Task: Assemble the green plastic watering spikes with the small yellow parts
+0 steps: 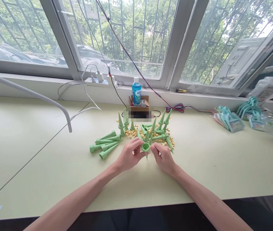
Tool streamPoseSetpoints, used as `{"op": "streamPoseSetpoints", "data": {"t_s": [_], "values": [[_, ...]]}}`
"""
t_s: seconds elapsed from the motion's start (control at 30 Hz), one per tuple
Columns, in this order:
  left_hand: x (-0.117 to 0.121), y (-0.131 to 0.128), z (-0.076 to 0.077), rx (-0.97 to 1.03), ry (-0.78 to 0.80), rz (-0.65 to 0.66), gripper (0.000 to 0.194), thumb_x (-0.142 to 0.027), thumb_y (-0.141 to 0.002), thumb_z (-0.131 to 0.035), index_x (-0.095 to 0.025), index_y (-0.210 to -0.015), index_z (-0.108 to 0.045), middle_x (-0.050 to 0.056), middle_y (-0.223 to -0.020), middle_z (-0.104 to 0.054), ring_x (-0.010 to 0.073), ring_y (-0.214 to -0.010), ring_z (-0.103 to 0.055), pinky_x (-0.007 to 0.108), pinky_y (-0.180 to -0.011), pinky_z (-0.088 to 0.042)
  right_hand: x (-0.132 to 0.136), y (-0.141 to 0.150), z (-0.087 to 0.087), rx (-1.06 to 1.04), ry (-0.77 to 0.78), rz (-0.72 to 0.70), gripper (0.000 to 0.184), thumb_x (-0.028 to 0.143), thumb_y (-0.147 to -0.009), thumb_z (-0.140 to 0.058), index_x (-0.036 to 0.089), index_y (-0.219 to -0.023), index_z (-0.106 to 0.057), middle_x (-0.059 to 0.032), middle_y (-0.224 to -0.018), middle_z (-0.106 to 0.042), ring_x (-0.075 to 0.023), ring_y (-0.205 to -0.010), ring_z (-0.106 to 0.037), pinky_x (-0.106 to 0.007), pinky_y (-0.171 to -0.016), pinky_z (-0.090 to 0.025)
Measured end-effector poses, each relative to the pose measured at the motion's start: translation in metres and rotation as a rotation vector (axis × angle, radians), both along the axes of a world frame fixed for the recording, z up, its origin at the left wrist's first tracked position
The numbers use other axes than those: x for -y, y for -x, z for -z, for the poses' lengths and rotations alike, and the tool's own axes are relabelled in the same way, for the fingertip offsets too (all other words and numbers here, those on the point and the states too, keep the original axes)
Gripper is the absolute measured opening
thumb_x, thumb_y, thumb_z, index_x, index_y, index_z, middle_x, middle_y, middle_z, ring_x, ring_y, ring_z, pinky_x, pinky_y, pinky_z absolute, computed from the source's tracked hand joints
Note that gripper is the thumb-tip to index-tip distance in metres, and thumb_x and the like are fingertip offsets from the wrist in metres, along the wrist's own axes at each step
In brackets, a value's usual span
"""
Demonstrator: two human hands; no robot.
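My left hand point(131, 154) is closed around a green plastic plant watering spike point(145, 147), its round hollow end facing up toward me and its tip pointing down. At the right side of that rim, my right hand point(163, 156) has its thumb and fingers pinched; whatever they hold is too small or hidden to make out. Beyond both hands lies a heap of small yellow plastic pieces point(132, 133), mixed with more green spikes point(162, 120), some standing and some lying. Several green spikes point(107, 144) lie together left of my left hand.
A blue bottle point(136, 91) stands in a small cardboard box point(145, 102) by the window. Coiled red and blue wire point(178, 108) lies at the back. Teal hangers point(231, 119) are piled at the right. A white tube point(54, 98) crosses the left side above the table point(42, 138).
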State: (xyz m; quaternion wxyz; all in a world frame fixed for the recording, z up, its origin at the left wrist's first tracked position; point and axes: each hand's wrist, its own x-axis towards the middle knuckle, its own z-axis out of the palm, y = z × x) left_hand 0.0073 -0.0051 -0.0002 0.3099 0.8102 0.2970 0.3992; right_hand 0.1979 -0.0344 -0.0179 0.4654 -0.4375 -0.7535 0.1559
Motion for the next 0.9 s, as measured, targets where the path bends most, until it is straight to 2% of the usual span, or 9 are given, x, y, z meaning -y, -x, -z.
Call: {"op": "streamPoseSetpoints", "data": {"t_s": [0.3,0.37,0.43,0.47,0.53,0.6,0.67,0.8,0.9], "values": [[0.0010,0.0020,0.0025,-0.020,-0.160,0.018,0.013,-0.029,-0.096,-0.057,-0.018,-0.095,-0.065,0.002,-0.082,-0.053,0.0072,-0.056,-0.044,0.022,-0.055,-0.040,0.0011,0.0002,0.0003,-0.004,-0.004,-0.004,0.041,0.036,-0.105,-0.035,0.021,-0.067,-0.039,0.0041,-0.057,-0.038,-0.0111,-0.050,-0.033,-0.025,-0.050,-0.028],[0.0011,0.0027,0.0028,-0.017,-0.151,0.010,0.015,-0.032,-0.093,-0.063,-0.019,-0.100,-0.065,0.001,-0.081,-0.054,0.0076,-0.056,-0.044,0.022,-0.055,-0.040,0.0012,0.0003,0.0010,-0.016,-0.009,-0.002,0.040,0.036,-0.105,-0.035,0.021,-0.068,-0.041,0.0040,-0.058,-0.040,-0.0111,-0.050,-0.034,-0.025,-0.050,-0.028],[0.0014,0.0034,0.0020,0.003,-0.113,0.010,0.030,-0.037,-0.084,-0.073,-0.018,-0.104,-0.062,0.000,-0.080,-0.054,0.0081,-0.057,-0.043,0.021,-0.053,-0.039,0.0013,0.0003,0.0016,-0.032,-0.012,0.007,0.039,0.036,-0.105,-0.035,0.021,-0.070,-0.043,0.0039,-0.058,-0.042,-0.0110,-0.050,-0.036,-0.024,-0.050,-0.029],[0.0016,0.0037,0.0011,0.020,-0.080,0.009,0.035,-0.040,-0.081,-0.076,-0.018,-0.104,-0.061,-0.001,-0.078,-0.053,0.0083,-0.057,-0.043,0.021,-0.052,-0.038,0.0014,0.0001,0.0018,-0.041,-0.013,0.015,0.039,0.036,-0.105,-0.035,0.021,-0.071,-0.044,0.0038,-0.058,-0.042,-0.0110,-0.050,-0.037,-0.024,-0.051,-0.030],[0.0015,0.0043,-0.0014,0.061,0.009,0.001,0.034,-0.045,-0.082,-0.073,-0.016,-0.094,-0.059,-0.002,-0.072,-0.050,0.0087,-0.056,-0.042,0.021,-0.052,-0.036,0.0015,-0.0001,0.0019,-0.059,-0.012,0.036,0.039,0.037,-0.105,-0.035,0.021,-0.072,-0.046,0.0036,-0.058,-0.044,-0.0112,-0.050,-0.039,-0.024,-0.052,-0.032],[0.0007,0.0045,-0.0041,0.077,0.126,0.002,0.038,-0.051,-0.090,-0.060,-0.015,-0.078,-0.057,-0.002,-0.066,-0.048,0.0092,-0.056,-0.042,0.022,-0.052,-0.034,0.0015,-0.0001,0.0013,-0.075,-0.015,0.048,0.039,0.038,-0.105,-0.035,0.021,-0.073,-0.048,0.0034,-0.058,-0.044,-0.0113,-0.050,-0.040,-0.024,-0.052,-0.033],[-0.0009,0.0043,-0.0057,0.054,0.278,0.041,0.053,-0.058,-0.094,-0.048,-0.014,-0.067,-0.057,-0.001,-0.059,-0.048,0.0095,-0.054,-0.043,0.022,-0.052,-0.033,0.0015,0.0002,0.0000,-0.083,-0.032,0.043,0.038,0.037,-0.105,-0.036,0.020,-0.074,-0.051,0.0031,-0.058,-0.045,-0.0114,-0.050,-0.040,-0.024,-0.052,-0.034],[-0.0027,0.0026,-0.0025,0.002,0.619,0.137,0.068,-0.071,-0.092,-0.039,-0.012,-0.067,-0.060,0.000,-0.053,-0.050,0.0093,-0.047,-0.044,0.022,-0.047,-0.030,0.0010,0.0013,-0.0030,-0.072,-0.088,-0.003,0.034,0.031,-0.104,-0.040,0.019,-0.076,-0.056,0.0005,-0.063,-0.054,-0.0120,-0.054,-0.045,-0.024,-0.054,-0.036],[-0.0016,0.0016,0.0011,0.014,0.755,0.206,0.064,-0.071,-0.091,-0.041,-0.013,-0.069,-0.057,0.002,-0.059,-0.055,0.0085,-0.046,-0.044,0.022,-0.045,-0.028,0.0000,0.0014,-0.0027,-0.065,-0.106,-0.043,0.031,0.027,-0.104,-0.041,0.019,-0.079,-0.058,-0.0013,-0.068,-0.060,-0.0125,-0.058,-0.050,-0.024,-0.057,-0.038]]}}
